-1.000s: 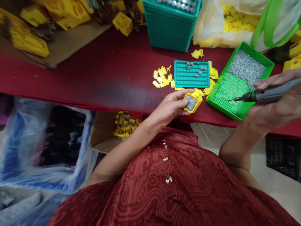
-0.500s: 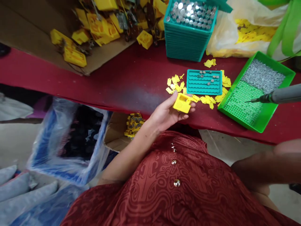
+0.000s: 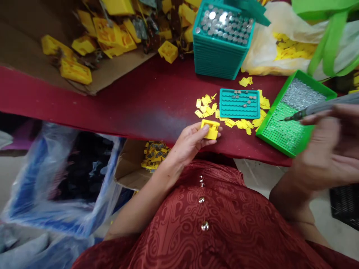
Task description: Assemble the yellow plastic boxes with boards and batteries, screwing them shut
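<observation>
My left hand (image 3: 188, 144) is closed around a small yellow plastic housing (image 3: 212, 133), thumb on top, with its hollow side partly showing. In my right hand (image 3: 322, 160) is an electric screwdriver (image 3: 319, 107), blurred a little, its thin bit pointing left over the green tray (image 3: 276, 145). That tray holds a heap of small metal screws (image 3: 303, 91) and a perforated part. Between the hands lies a teal ribbed tray (image 3: 238, 109) with several coin-like metal discs. Small flat yellow pieces (image 3: 206, 108) are scattered around it on the red cloth.
A stack of teal trays (image 3: 220, 56) full of shiny discs stands behind. A cardboard box (image 3: 112, 76) of yellow housings with wires is at the left, a plastic bag (image 3: 259, 48) of yellow parts at the back right. Below sit a smaller box (image 3: 130, 164) and a lined blue crate (image 3: 22, 213).
The housing has turned in my left hand, from its perforated face to its hollow side. My right hand has come into view with the screwdriver, which has shifted left. The view has shifted slightly.
</observation>
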`<state>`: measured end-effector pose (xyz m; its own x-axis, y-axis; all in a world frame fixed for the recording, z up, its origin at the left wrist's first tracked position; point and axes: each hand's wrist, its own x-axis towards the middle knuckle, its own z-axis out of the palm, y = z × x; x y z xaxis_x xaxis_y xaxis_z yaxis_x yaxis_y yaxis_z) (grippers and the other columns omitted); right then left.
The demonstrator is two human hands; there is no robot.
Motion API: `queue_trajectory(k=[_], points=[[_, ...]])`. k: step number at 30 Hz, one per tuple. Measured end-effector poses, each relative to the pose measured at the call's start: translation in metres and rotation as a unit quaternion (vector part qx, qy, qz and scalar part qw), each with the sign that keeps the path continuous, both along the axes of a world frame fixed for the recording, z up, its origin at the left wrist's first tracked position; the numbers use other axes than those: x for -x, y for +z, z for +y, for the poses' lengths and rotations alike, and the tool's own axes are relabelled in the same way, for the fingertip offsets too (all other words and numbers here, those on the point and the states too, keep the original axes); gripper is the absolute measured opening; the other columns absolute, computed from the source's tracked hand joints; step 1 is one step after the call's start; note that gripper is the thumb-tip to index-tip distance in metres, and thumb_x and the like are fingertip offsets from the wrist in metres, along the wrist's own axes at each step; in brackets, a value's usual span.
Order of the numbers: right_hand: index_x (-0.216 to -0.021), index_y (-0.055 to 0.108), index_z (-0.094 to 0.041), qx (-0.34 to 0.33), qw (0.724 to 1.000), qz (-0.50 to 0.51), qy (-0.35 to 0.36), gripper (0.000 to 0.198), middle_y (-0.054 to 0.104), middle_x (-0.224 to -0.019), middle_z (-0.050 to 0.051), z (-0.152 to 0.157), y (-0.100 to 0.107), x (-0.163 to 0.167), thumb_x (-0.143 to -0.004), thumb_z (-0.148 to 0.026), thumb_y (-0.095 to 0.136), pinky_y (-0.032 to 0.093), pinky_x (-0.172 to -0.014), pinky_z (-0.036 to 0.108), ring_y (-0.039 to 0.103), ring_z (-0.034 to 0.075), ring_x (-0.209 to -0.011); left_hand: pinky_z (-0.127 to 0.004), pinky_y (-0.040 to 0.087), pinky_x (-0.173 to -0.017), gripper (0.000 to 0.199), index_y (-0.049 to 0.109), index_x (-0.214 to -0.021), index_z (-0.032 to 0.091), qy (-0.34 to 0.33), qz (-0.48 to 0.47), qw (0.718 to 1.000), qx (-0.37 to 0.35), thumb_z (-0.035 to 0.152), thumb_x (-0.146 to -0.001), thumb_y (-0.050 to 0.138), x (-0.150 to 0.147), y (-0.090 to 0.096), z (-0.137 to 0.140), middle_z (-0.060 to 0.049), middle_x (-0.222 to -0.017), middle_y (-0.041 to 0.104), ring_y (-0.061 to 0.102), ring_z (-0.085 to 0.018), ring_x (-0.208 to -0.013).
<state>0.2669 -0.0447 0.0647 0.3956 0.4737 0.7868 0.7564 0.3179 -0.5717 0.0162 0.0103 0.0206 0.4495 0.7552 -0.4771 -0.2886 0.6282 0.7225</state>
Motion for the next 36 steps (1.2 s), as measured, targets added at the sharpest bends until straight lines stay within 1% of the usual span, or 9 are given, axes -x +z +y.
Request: queue_trajectory(k=[3, 5, 8, 12, 15, 20, 26, 31, 36], points=[[-0.107, 0.080, -0.026, 0.111, 0.987, -0.096, 0.059, 0.014, 0.078, -0.096, 0.004, 0.026, -0.003, 0.017, -0.104, -0.032, 0.068, 0.062, -0.080, 0.041, 0.075, 0.019, -0.084, -0.020, 0.065, -0.078, 0.033, 0.080, -0.107, 0.015, -0.009, 0.014, 1.000, -0.024, 0.043, -0.090, 0.083, -0.001, -0.003, 0.003, -0.011, -0.109, 0.085, 0.080, -0.015, -0.092], [-0.104, 0.078, -0.024, 0.237, 0.956, -0.151, 0.085, 0.016, 0.079, -0.100, 0.006, 0.046, -0.013, 0.013, -0.105, -0.029, 0.063, 0.062, -0.087, 0.041, 0.076, 0.021, -0.095, -0.021, 0.065, -0.079, 0.038, 0.078, -0.112, 0.016, -0.012, 0.019, 0.999, -0.036, 0.044, -0.088, 0.085, -0.003, -0.004, 0.005, -0.010, -0.108, 0.085, 0.081, -0.016, -0.092], [-0.098, 0.074, -0.022, 0.370, 0.907, -0.180, 0.087, 0.014, 0.078, -0.103, 0.010, 0.072, -0.037, -0.003, -0.099, -0.025, 0.061, 0.060, -0.096, 0.048, 0.072, 0.027, -0.101, -0.020, 0.065, -0.080, 0.044, 0.075, -0.114, 0.016, -0.010, 0.017, 0.999, -0.046, 0.041, -0.082, 0.091, -0.006, -0.004, 0.006, -0.009, -0.110, 0.085, 0.082, -0.017, -0.096], [-0.099, 0.073, -0.023, 0.472, 0.856, -0.200, 0.069, 0.014, 0.074, -0.107, 0.014, 0.093, -0.066, -0.015, -0.094, -0.023, 0.060, 0.056, -0.101, 0.055, 0.066, 0.031, -0.104, -0.022, 0.066, -0.081, 0.043, 0.074, -0.112, 0.016, -0.005, 0.028, 0.998, -0.052, 0.041, -0.082, 0.092, -0.006, -0.003, 0.007, -0.012, -0.115, 0.086, 0.083, -0.019, -0.101], [-0.098, 0.073, -0.022, 0.493, 0.842, -0.210, 0.056, 0.015, 0.071, -0.107, 0.016, 0.096, -0.074, -0.013, -0.093, -0.023, 0.059, 0.055, -0.100, 0.055, 0.064, 0.031, -0.102, -0.023, 0.066, -0.079, 0.041, 0.074, -0.112, 0.014, -0.016, 0.034, 0.998, -0.054, 0.040, -0.084, 0.089, -0.004, -0.004, 0.008, -0.014, -0.117, 0.085, 0.084, -0.021, -0.101], [-0.098, 0.073, -0.020, 0.478, 0.853, -0.207, 0.035, 0.018, 0.070, -0.105, 0.015, 0.094, -0.065, -0.004, -0.098, -0.024, 0.056, 0.054, -0.102, 0.053, 0.064, 0.030, -0.101, -0.022, 0.067, -0.076, 0.044, 0.072, -0.115, 0.014, -0.032, 0.019, 0.998, -0.042, 0.039, -0.083, 0.090, -0.005, -0.008, 0.011, -0.012, -0.115, 0.085, 0.084, -0.019, -0.095], [-0.119, 0.077, -0.018, 0.479, 0.851, -0.210, 0.053, 0.034, 0.074, -0.116, 0.017, 0.110, -0.053, 0.014, -0.102, -0.022, 0.048, 0.053, -0.100, 0.048, 0.067, 0.030, -0.108, -0.020, 0.066, -0.072, 0.049, 0.069, -0.123, 0.015, 0.004, 0.000, 1.000, -0.024, 0.031, -0.083, 0.091, -0.007, -0.011, 0.013, -0.006, -0.105, 0.083, 0.084, -0.017, -0.087], [-0.101, 0.074, -0.017, 0.492, 0.846, -0.203, 0.008, 0.018, 0.070, -0.106, 0.017, 0.123, -0.067, 0.019, -0.097, -0.018, 0.057, 0.052, -0.095, 0.046, 0.063, 0.029, -0.098, -0.019, 0.066, -0.073, 0.049, 0.068, -0.125, 0.014, 0.013, 0.006, 0.999, -0.029, 0.031, -0.084, 0.090, -0.005, -0.011, 0.013, -0.007, -0.107, 0.083, 0.084, -0.017, -0.090], [-0.097, 0.072, -0.015, 0.474, 0.851, -0.227, -0.010, 0.020, 0.068, -0.107, 0.020, 0.123, -0.079, 0.021, -0.093, -0.015, 0.052, 0.051, -0.091, 0.046, 0.062, 0.029, -0.095, -0.021, 0.067, -0.077, 0.050, 0.068, -0.125, 0.016, 0.023, 0.006, 0.999, -0.032, 0.031, -0.082, 0.089, -0.005, -0.014, 0.013, -0.008, -0.112, 0.082, 0.084, -0.017, -0.094]])
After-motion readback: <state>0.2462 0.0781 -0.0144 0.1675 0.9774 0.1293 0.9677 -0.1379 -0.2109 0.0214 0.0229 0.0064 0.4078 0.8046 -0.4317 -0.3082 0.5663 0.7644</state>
